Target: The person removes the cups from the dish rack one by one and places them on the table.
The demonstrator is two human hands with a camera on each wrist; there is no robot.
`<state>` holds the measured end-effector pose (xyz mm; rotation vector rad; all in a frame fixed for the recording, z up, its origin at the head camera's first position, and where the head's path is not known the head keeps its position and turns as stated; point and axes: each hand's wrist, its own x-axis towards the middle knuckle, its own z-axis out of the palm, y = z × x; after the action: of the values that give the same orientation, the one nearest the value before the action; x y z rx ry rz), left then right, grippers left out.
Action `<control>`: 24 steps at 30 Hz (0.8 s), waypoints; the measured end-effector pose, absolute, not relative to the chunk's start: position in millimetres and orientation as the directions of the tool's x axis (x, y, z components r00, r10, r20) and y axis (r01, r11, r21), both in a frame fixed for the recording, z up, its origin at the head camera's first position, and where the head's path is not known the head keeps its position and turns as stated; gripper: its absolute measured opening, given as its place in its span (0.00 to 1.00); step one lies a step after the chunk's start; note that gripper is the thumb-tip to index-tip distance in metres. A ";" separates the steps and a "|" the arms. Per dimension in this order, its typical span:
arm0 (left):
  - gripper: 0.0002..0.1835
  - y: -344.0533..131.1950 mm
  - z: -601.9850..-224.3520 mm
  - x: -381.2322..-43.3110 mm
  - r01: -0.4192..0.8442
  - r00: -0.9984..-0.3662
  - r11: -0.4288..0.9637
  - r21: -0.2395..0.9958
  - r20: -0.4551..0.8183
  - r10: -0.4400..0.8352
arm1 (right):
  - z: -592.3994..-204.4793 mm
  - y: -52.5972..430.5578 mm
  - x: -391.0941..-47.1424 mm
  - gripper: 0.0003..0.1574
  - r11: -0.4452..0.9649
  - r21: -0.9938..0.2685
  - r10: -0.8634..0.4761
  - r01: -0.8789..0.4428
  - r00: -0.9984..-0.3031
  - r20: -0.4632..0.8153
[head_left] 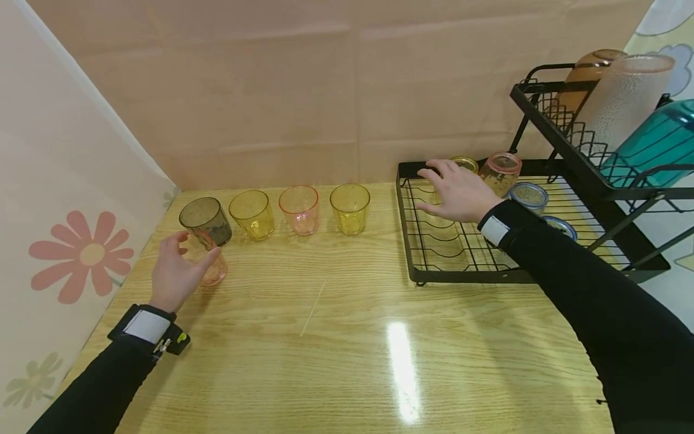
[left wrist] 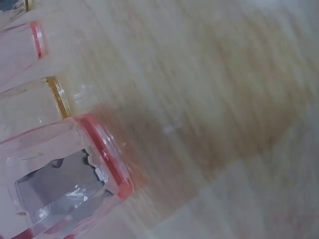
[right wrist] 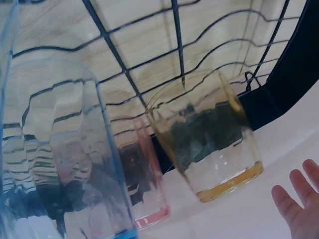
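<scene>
At the far left of the table, my left hand [head_left: 180, 274] grips a pink glass [head_left: 215, 272] between thumb and fingers. That glass overlaps a dark grey glass [head_left: 208, 220] just behind it; in the left wrist view, its pink-edged wall [left wrist: 102, 149] is large and close. To the right of the grey one stand a yellow glass [head_left: 252, 214], a pink-rimmed glass [head_left: 300, 210] and another yellow glass [head_left: 350, 208]. My right hand [head_left: 458, 191] spreads its fingers over the black dish rack. Beside them, the right wrist view shows a yellow-based glass [right wrist: 214, 149], apart from the fingertips.
On the rack's [head_left: 412, 241] lower level sit a pink glass [head_left: 501, 172] and blue-edged glasses [head_left: 528, 196]. Its upper shelf [head_left: 564, 144] holds an amber glass [head_left: 588, 78], a tall clear textured glass [head_left: 623, 96] and a teal glass [head_left: 658, 144]. A paper-covered wall [head_left: 260, 90] stands behind.
</scene>
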<state>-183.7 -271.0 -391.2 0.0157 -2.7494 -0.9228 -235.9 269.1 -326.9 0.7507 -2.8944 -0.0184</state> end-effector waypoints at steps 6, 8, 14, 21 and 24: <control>0.47 -274.2 -385.5 -185.8 0.072 -0.983 0.857 0.510 0.180 -0.024 | -324.2 277.2 -241.0 0.46 0.889 0.070 -0.458 -0.453 -0.872 0.172; 0.49 -276.9 -382.7 -187.4 0.097 -0.983 0.884 0.457 0.182 0.014 | -323.6 278.9 -242.0 0.46 0.891 0.074 -0.454 -0.448 -0.874 0.173; 0.53 -280.5 -365.2 -193.9 0.200 -0.945 0.948 0.246 0.305 0.120 | -318.6 280.8 -244.0 0.48 0.910 0.066 -0.415 -0.409 -0.896 0.160; 0.53 -243.7 -335.4 -206.4 0.236 -0.925 0.963 0.129 0.333 0.182 | -309.4 285.2 -249.3 0.51 0.942 0.034 -0.336 -0.334 -0.931 0.143; 0.53 -219.4 -334.3 -211.3 0.300 -0.893 0.950 0.082 0.375 0.249 | -305.4 287.6 -251.7 0.51 0.954 -0.003 -0.295 -0.298 -0.944 0.150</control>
<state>-211.3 -219.4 -334.3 -0.3994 -2.7379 -0.1950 -251.7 287.6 -305.4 0.4514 -2.9583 0.0383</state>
